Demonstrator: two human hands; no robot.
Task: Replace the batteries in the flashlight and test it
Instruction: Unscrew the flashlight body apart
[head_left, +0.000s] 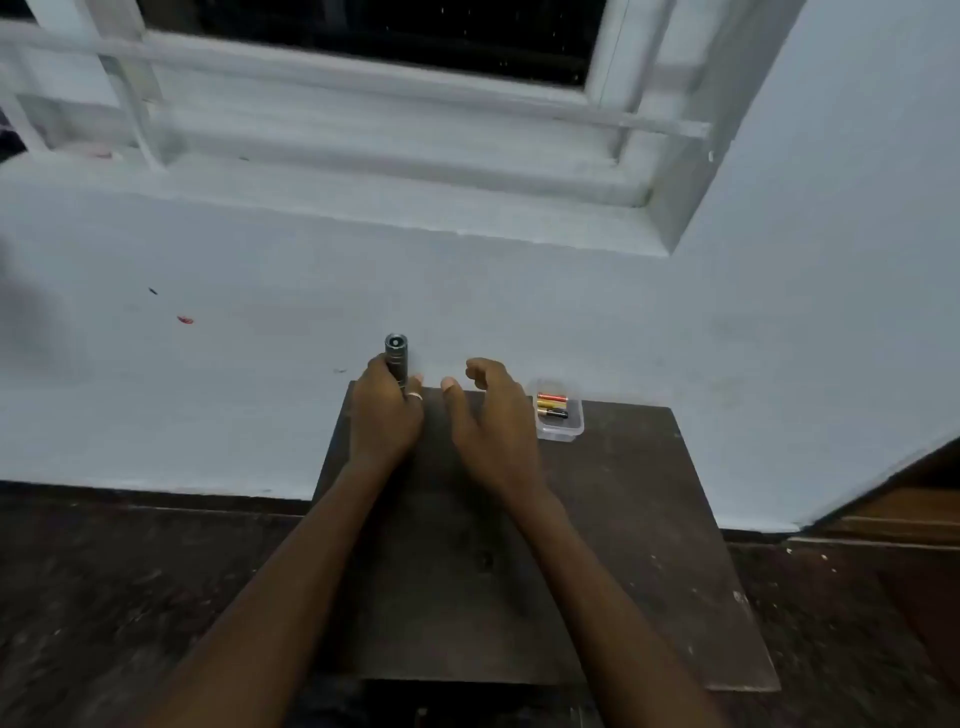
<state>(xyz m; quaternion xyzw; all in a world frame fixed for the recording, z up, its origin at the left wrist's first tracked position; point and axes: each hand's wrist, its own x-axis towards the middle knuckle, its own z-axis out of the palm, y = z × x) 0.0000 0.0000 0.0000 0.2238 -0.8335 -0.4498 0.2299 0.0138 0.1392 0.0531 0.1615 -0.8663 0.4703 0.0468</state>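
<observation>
The flashlight is held upright in the left hand, at the far edge of the dark worktop. The fingers are wrapped round its lower body, so only the top end is seen above the hand, round face turned up toward the camera. A pale ring is worn on one of those fingers.

The right hand is raised just to the right of the left one, apart from it, palm turned toward the flashlight. Its fingers are loosely curled and nothing is held in them.

Farther right, at the far edge of the worktop, a small clear plastic box is set down. Batteries are laid side by side in it: orange, yellow and black casings can be made out, though the exact count cannot be told. The box is just beside the right hand and is not touched by it.

Behind the worktop a pale blue wall is seen, with a white-framed window above it.
</observation>
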